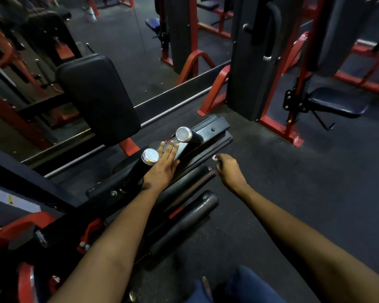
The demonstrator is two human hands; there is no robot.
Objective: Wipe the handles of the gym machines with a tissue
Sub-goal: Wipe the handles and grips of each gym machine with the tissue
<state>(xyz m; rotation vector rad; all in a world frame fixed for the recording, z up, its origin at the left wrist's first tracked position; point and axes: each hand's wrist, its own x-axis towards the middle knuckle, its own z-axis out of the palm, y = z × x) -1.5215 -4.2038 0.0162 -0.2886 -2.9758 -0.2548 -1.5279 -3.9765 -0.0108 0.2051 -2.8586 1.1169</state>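
Tissue (214, 157) pinched in right hand (227, 169), left hand (163, 166) flat between 2 handles (185, 136)

Your right grip (227, 169) pinches a white tissue (214, 158). Beside your left grip (164, 167), the black handles (138, 169) carry shiny silver end caps (150, 156). Beyond them, red machine frames (214, 90) stand on dark grey speckled floor (293, 171).

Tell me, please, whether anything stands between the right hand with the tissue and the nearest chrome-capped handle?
Nothing visible does. The right hand pinches the tissue, with only open floor and machine frame before the far handle; the left hand lies flat between the handles.
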